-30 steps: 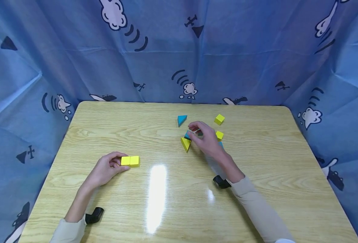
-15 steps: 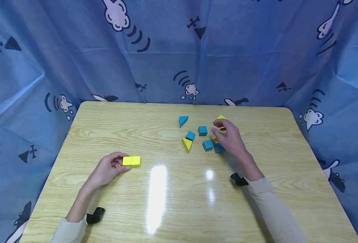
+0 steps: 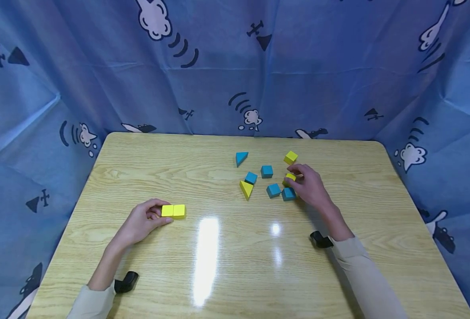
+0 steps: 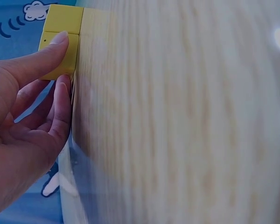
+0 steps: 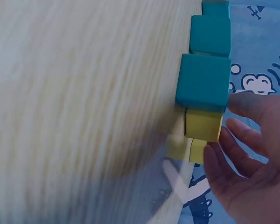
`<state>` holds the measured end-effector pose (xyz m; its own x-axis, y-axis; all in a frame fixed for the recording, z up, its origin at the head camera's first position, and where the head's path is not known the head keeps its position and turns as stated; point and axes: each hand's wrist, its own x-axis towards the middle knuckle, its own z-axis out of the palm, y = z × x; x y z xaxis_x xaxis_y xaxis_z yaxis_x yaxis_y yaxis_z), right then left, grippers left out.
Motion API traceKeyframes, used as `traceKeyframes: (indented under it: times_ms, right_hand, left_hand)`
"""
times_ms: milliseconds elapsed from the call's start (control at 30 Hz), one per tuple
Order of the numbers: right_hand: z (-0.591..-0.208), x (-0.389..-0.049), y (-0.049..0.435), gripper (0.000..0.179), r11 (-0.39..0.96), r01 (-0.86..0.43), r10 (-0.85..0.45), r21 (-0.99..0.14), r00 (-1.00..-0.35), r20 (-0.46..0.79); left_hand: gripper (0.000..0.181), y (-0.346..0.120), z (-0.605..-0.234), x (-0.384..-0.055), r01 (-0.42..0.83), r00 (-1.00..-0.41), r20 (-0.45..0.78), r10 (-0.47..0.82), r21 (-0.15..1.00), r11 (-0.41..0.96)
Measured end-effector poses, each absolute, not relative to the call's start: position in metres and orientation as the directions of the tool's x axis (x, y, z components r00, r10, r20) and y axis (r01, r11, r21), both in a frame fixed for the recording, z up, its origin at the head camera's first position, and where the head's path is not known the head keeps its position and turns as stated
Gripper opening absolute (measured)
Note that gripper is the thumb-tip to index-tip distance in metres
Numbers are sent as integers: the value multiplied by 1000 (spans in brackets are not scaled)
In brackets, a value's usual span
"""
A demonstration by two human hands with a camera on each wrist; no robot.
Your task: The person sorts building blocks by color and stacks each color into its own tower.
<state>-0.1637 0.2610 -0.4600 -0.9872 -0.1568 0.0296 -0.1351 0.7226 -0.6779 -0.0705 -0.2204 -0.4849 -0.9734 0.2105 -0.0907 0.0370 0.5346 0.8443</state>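
Well L of & a bit nearer than the yel. triangle (image 3: 246,189), the inner yel. cube (image 3: 167,211) is pinched btwn thumb & fingers of the L hand (image 3: 141,221); the outer yel. cube (image 3: 180,211) is seen flush against it, on the side toward the yel. triangle. R of the yel. triangle, the mid yel. cube (image 3: 290,178) is bracketed by thumb & fingers of the R hand (image 3: 308,186); whether it's actually gripped can't be told. Far yel. cube (image 3: 290,157) is seen back-R of the yel. triangle. Blue cube no. 1 (image 3: 251,178) is set at its far edge, no. 2 (image 3: 266,172) back-R, nos. 3 (image 3: 273,190) & 4 (image 3: 288,194) to its R. Blue triangle (image 3: 241,158) is placed behind it.
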Motion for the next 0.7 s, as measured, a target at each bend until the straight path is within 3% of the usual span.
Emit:
traceKeyframes:
  times_ms: [700]
  right_hand:
    - [-467,-166,265,40,764,-137,-192,-630,-981,-18]
  left_hand:
    - [40,-222,-486,-70,44,-973,-81,214,851,523]
